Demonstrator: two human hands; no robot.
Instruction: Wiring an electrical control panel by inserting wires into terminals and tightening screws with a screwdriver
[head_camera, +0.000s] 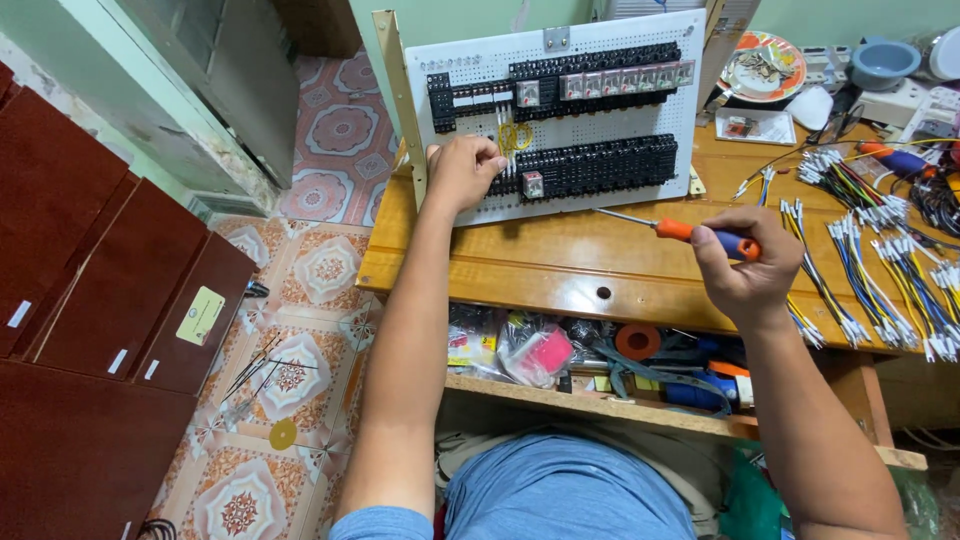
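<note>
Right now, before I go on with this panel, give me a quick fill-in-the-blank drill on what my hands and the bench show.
1. The right hand holds a screwdriver with an orange and ____ handle.
2. The left hand rests against the white perforated ____ that stands on the wooden table.
3. The yellow wire loops sit just to the ____ of the left hand in the picture.
4. The bundles of cut wires lie on the table beside the ____ hand.

Missing words: blue; panel; right; right
</note>
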